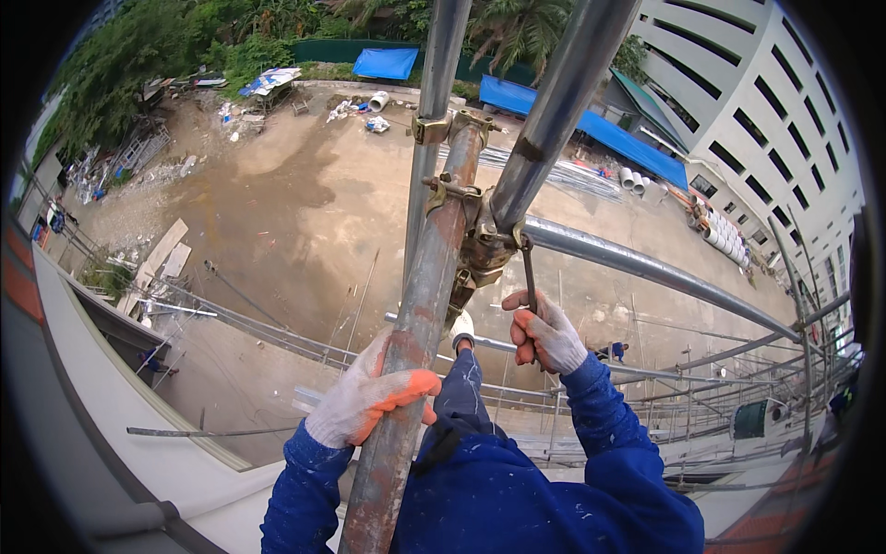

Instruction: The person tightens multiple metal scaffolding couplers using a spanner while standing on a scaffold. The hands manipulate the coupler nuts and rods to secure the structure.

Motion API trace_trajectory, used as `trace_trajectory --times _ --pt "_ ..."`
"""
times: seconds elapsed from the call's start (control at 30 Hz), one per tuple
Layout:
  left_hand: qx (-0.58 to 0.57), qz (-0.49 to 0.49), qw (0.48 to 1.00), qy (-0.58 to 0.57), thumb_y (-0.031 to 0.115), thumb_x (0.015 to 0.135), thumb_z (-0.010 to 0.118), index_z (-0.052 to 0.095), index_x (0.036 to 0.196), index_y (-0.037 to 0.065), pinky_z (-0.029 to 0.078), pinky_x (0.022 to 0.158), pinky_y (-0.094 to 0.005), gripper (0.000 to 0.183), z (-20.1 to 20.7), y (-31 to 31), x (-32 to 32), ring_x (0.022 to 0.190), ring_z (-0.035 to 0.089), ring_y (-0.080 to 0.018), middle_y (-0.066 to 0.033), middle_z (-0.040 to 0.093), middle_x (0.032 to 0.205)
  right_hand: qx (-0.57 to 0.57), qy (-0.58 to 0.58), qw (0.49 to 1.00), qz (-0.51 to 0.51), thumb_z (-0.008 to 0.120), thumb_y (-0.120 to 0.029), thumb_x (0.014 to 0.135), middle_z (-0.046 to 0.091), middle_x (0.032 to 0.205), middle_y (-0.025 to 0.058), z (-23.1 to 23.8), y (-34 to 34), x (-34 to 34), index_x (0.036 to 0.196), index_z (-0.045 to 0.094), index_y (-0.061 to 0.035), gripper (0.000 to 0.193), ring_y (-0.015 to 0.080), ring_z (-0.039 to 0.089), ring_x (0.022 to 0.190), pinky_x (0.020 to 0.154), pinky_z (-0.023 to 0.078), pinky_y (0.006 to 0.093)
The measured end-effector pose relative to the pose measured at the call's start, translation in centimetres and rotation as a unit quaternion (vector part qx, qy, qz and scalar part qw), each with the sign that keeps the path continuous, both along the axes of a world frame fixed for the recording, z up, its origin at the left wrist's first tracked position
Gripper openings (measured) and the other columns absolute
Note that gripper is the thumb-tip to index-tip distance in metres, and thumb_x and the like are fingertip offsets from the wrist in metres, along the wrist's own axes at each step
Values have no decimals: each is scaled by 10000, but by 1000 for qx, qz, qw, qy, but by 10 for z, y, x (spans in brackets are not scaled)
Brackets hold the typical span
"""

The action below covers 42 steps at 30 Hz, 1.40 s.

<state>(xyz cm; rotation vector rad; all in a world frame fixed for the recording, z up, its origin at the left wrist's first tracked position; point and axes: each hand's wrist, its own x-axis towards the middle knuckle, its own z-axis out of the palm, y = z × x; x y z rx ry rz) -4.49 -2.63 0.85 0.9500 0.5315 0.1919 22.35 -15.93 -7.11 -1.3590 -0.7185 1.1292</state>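
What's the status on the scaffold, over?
Left hand around rusty scaffold tube. Right hand on wrench, its head at scaffold coupler. Galvanized tube close beside wrench.

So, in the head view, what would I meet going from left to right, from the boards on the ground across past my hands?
Pale boards → gloved left hand → white shoe → gloved right hand on a metal tool → stacked pale pipes.
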Motion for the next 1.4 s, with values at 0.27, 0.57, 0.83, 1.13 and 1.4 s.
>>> trace_trajectory --times 0.27,0.57,0.83,1.13,1.4 --pt "1 2 1000 3 226 798 667 363 1312 32 530 524 -306 628 2 -1 -2 632 641 -199 -145 601 940 -247 157 953 83 475 -118 942 583 666 57 145 12 16 1198 494 74 321 103 565 441 424 549 274" --pt "-1 3 1000 -18 206 805 654 369 1306 31 527 534 -305 602 -1 0 1 643 645 -203 -143 610 928 -144 0 989 -35 462 -81 920 512 690 50 53 17 -40 1104 438 17 210 108 544 506 421 491 270" --pt "-7 -4 1000 3 211 800 663 365 1321 36 548 533 -311 625 3 1 0 637 644 -204 -153 608 929 60 -146 968 -194 468 -176 955 464 659 26 -92 62 1 1166 429 -37 256 98 459 457 418 430 243" --pt "12 -6 1000 14 237 800 661 373 1316 34 539 562 -311 625 0 0 0 629 635 -207 -143 603 915 -61 32 998 -15 484 -126 923 560 653 59 46 -4 -15 1162 476 12 276 141 548 413 369 453 252" --pt "24 -4 1000 15 222 816 640 388 1292 31 536 558 -307 571 2 -2 0 624 639 -207 -139 606 906 -244 106 957 118 471 -106 945 621 683 87 127 5 17 1186 508 53 291 192 639 493 500 578 344"
